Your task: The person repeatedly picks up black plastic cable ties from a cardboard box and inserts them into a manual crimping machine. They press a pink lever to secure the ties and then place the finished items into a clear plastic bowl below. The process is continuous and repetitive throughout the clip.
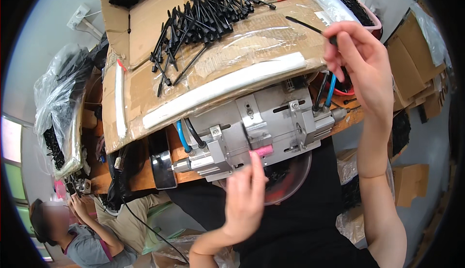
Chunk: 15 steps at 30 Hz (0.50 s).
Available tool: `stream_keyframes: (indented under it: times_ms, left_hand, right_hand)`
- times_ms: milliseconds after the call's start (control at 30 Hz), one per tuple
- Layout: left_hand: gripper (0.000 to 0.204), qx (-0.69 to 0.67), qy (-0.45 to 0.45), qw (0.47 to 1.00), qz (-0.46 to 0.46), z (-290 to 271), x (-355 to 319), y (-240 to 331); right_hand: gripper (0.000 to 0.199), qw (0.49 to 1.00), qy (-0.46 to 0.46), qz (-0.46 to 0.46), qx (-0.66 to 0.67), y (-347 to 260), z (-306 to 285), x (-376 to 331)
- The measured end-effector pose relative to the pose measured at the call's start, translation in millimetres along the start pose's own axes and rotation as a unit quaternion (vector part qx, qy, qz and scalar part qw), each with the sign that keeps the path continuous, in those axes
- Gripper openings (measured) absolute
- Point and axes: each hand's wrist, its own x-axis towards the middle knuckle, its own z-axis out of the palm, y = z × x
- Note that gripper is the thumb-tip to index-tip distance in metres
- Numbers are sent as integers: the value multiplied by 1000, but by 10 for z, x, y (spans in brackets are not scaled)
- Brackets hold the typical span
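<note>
In my right hand [361, 62], raised at the upper right, a thin black plastic stick [305, 24] is pinched by its thicker end, its tip pointing left. My left hand [246, 198] is low over the front of a grey metal fixture [281, 127]. Its fingertips meet the lower end of another black stick [247, 135], which slants across the fixture's middle block. Beside those fingertips lies a small pink piece [263, 150]. My left thumb is mostly hidden. Behind the fixture, a heap of similar black sticks [203, 18] rests on a cardboard surface [252, 50].
Blue air tubes [182, 136] and black ones join the fixture at both ends. A clear bowl [295, 183] sits under its front edge. A phone-like black slab [163, 164] lies on the wooden table. Another person [92, 239] works at lower left. Cartons [411, 57] stand at right.
</note>
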Motion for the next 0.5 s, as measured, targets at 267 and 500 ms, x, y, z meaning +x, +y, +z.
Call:
stream_keyframes:
  times_ms: [267,500]
  left_hand:
    - [72,19,-65,998,-8,458,-87,115]
    - [70,28,-79,996,-9,446,-85,43]
  right_hand:
    - [19,996,80,-36,12,-57,-9,-462]
    - [27,993,26,-51,-106,164,241,-1023]
